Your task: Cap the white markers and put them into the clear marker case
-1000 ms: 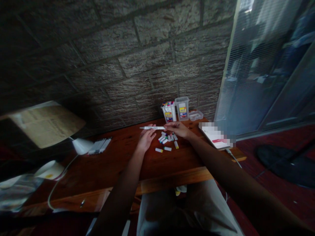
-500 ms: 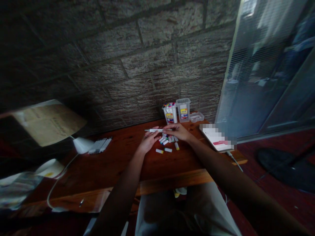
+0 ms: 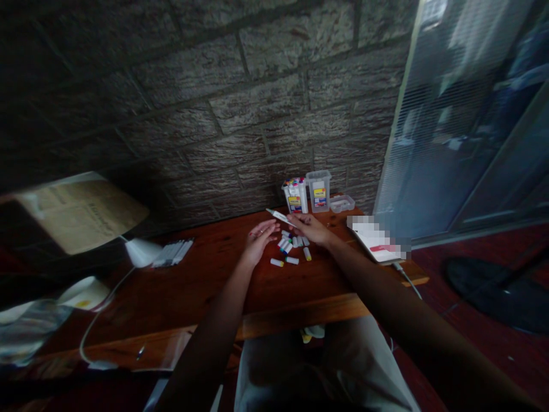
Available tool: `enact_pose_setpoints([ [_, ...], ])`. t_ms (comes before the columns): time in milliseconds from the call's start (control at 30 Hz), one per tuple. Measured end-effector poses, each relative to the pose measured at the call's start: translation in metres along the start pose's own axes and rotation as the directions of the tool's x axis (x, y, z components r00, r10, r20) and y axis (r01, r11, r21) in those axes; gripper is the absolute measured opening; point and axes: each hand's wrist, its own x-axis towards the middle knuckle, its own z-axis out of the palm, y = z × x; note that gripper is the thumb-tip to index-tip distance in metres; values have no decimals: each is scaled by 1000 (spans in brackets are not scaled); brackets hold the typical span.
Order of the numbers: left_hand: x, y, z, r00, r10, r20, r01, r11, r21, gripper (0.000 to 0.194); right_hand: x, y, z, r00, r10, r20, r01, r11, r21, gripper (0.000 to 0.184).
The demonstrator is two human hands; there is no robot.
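Note:
My right hand (image 3: 309, 228) pinches a white marker pen (image 3: 278, 216) by one end, the pen angled up and to the left above the wooden table (image 3: 206, 280). My left hand (image 3: 259, 239) is beside it with palm up and fingers spread, holding nothing. Several loose marker caps (image 3: 291, 246) lie scattered on the table under and in front of both hands. Behind them stand a clear tub full of markers (image 3: 294, 196) and a second clear tub (image 3: 318, 190).
A small clear lid or tray (image 3: 342, 202) sits by the tubs. A row of white markers (image 3: 174, 253) lies at left near a white lamp (image 3: 139, 253) with its cable. A notebook (image 3: 377, 238) rests at the table's right edge. A brick wall runs behind.
The pen was held level by both hands; my left hand has let go and opened, and my right hand has tilted the pen's free end up.

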Motion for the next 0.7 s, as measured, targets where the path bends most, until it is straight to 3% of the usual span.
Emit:
enact_pose_setpoints([
  [200, 8, -7, -8, 966, 85, -244, -47, 987, 156, 30, 2, 0, -6, 983, 117, -143, -105, 990, 90, 48],
  [367, 11, -15, -11, 961, 197, -196, -122, 932, 341, 32, 4, 3, -11, 971, 71, -227, -67, 997, 27, 55],
  [700, 11, -16, -12, 961, 222, -164, -139, 903, 407, 32, 3, 1, -12, 957, 117, -265, -123, 992, -6, 58],
])
